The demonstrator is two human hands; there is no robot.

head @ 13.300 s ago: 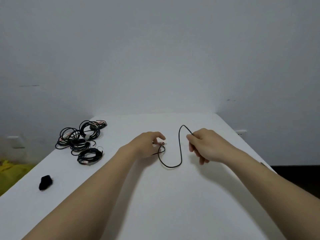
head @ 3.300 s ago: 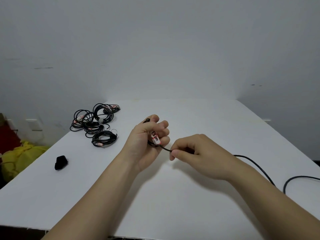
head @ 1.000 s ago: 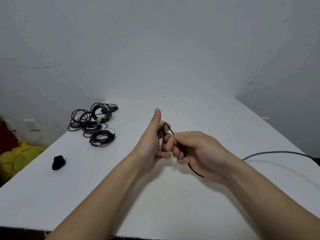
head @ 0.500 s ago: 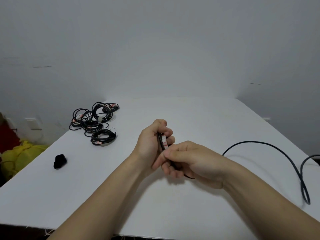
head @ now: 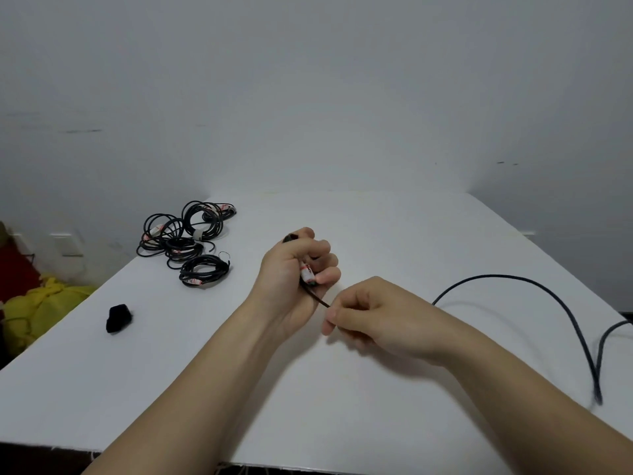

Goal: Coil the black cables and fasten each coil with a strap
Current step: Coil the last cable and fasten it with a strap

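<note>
Cable (head: 513, 279), black, one, uncoiled: we log its near end at the centre of the frame, clenched in the left hand (head: 298, 269). The fingers curl round it and a dark tip (head: 289, 238) pokes out above the fist. A white-and-red label (head: 307, 273) wraps the cable between those fingers. Below the label a short taut stretch runs down and to the right into the right hand (head: 373, 313), which pinches it between thumb and forefinger, the other fingers curled under. Both hands are raised a little above the table (head: 239, 389). To the right of the right wrist the cable reappears, arches up and over toward the right of the frame, drops to the tabletop at the lower right, then doubles back up to the right edge.

Coils (head: 185, 234), black, several, overlapping: we place these at the left of the frame, on the far left part of the table, each carrying a pale tag. How they are fastened we cannot tell. One further coil (head: 203, 274) lies just below them, nearer the hands.

Small black object (head: 118, 318), one: lower left of the coils, alone on the tabletop, well apart from both hands. What it is we cannot make out.

Table, white, with the grey wall (head: 325, 97) behind it.

Yellow bundle (head: 44, 303), at the left edge of the frame beyond the table's side, below a pale wall socket (head: 66, 243).
</note>
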